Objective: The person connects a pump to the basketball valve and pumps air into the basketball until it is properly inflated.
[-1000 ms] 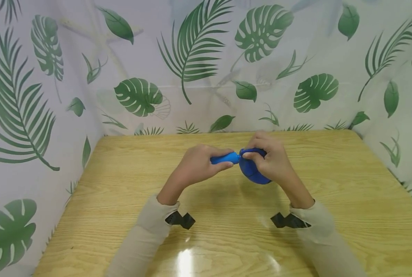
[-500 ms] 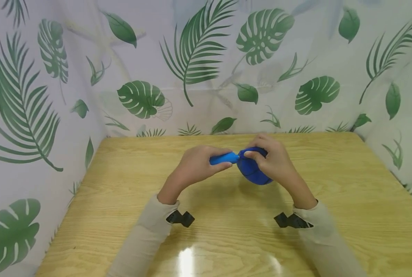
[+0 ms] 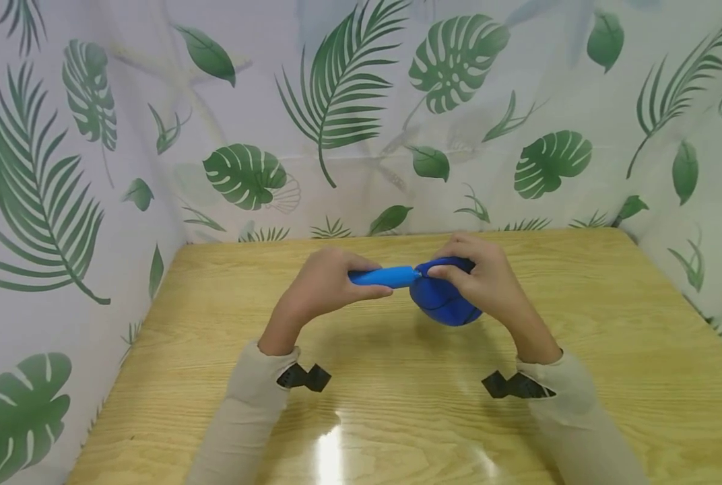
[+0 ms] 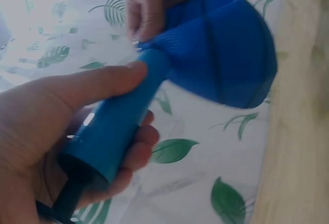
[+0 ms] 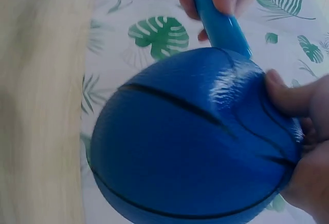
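Note:
My left hand (image 3: 327, 286) grips a light-blue hand pump (image 3: 391, 277), thumb along one side and fingers curled under the other. A black rod (image 4: 69, 196) sticks out of the barrel's rear end in the left wrist view. The pump's thin metal tip meets a dark-blue ball (image 3: 442, 308) with black seam lines, like a small basketball. My right hand (image 3: 487, 275) pinches the ball beside that tip, thumb on the near side. Under this pinch the ball's skin is folded and dented, as the right wrist view shows; its lower part bulges round (image 5: 175, 147).
Both hands are raised over a wooden table (image 3: 397, 404). White cloth walls (image 3: 361, 188) with green leaf prints close off the back and sides. Black wrist cameras (image 3: 303, 377) hang at both sleeve cuffs.
My left hand has slid left, so more of the blue barrel shows. The ball has shifted slightly left and looks a little fuller. My right hand keeps its pinch.

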`<state>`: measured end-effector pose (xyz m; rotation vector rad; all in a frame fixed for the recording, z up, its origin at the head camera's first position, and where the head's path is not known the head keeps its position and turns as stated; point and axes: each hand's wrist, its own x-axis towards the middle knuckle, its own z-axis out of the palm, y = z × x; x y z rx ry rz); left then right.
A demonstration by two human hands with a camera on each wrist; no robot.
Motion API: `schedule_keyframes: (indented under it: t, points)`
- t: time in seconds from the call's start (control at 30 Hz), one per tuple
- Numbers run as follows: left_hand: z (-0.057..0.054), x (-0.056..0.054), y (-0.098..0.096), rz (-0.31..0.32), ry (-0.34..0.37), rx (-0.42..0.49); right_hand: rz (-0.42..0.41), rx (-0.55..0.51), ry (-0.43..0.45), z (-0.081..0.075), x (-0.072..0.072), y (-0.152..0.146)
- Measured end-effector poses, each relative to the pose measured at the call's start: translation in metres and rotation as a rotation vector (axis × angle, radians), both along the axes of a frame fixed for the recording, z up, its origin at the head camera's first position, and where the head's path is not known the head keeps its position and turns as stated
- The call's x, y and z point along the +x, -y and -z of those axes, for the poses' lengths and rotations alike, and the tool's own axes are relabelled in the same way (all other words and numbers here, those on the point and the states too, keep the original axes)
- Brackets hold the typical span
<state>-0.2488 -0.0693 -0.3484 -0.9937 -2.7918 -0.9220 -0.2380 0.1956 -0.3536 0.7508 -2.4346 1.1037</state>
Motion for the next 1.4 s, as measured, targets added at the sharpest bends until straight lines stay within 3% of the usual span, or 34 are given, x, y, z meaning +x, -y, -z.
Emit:
schedule_keyframes:
  t: [0.17,0.27,0.43,0.63,0.73,0.83,1.0,1.1,1.23,1.33,1.4]
  points:
    - [0.008,0.0,-0.015,0.026,-0.022,0.096,0.093,-0.186,0.025,-0.002,0.004,0.008]
    - [0.013,-0.001,-0.022,0.008,-0.055,0.123,0.132,-0.207,0.001,-0.002,0.002,0.009]
    - [0.024,-0.007,-0.025,-0.039,-0.083,0.068,0.173,-0.09,-0.052,0.0,-0.003,0.002]
    - [0.026,-0.015,-0.008,-0.108,-0.008,-0.042,0.212,0.011,-0.01,0.008,-0.014,-0.01]
    - [0.029,-0.02,-0.002,-0.127,0.045,-0.02,0.26,0.058,0.006,0.013,-0.019,-0.016]
    - [0.036,-0.026,-0.004,-0.1,0.091,0.024,0.303,0.138,0.03,0.02,-0.025,-0.02]
    - [0.048,-0.031,-0.012,-0.07,0.079,0.052,0.345,0.262,0.027,0.03,-0.03,-0.02]
    - [0.051,-0.031,-0.015,-0.08,0.074,0.091,0.3,0.237,-0.078,0.032,-0.029,-0.012]
    - [0.052,-0.03,-0.019,-0.012,0.074,0.147,0.102,0.21,-0.185,0.037,-0.025,0.007]
    - [0.052,-0.029,-0.021,0.044,0.064,0.162,-0.04,0.267,-0.151,0.045,-0.021,0.02]
    - [0.052,-0.027,-0.022,0.051,0.072,0.171,-0.076,0.324,-0.109,0.049,-0.019,0.025]
